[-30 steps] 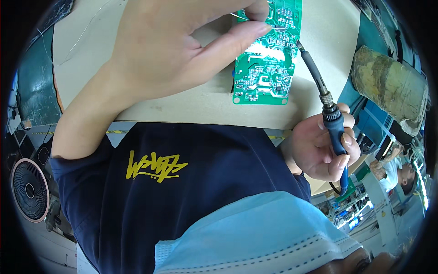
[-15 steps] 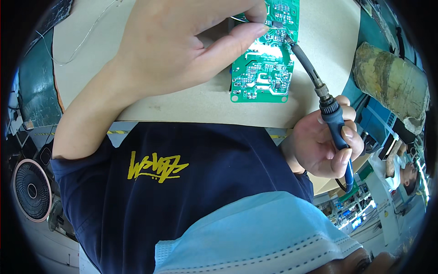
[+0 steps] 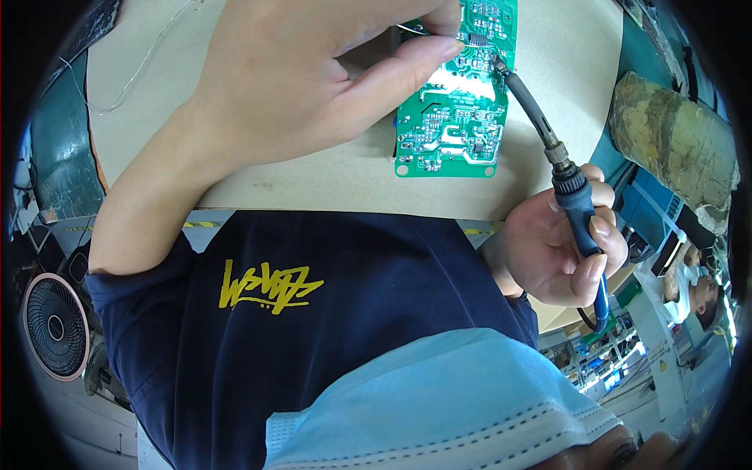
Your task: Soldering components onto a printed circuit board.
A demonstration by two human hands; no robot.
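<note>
A green circuit board [image 3: 424, 163] with many small soldered parts lies on the tan work surface. Over its upper part, my left hand [image 3: 305, 86] pinches a thin silvery solder wire [image 3: 410, 30] between thumb and fingertips; the wire's end reaches the board near a small black chip [image 3: 478, 40]. My right hand [image 3: 552, 251] grips a soldering iron [image 3: 573, 188] by its blue handle. The dark tip of the iron meets the board just right of the wire's end. Exact contact between tip and wire is too small to tell.
The tan board [image 3: 329, 184] covers the bench in front of me. A loose wire [image 3: 133, 86] curls at upper left. At right sit a worn, tape-wrapped bundle [image 3: 666, 141] and a blue box [image 3: 648, 205]. A round fan [image 3: 55, 325] stands lower left; another person [image 3: 683, 294] is far right.
The soldering iron and right hand have shifted very slightly to the right, along with the view. Both hands keep the same hold.
</note>
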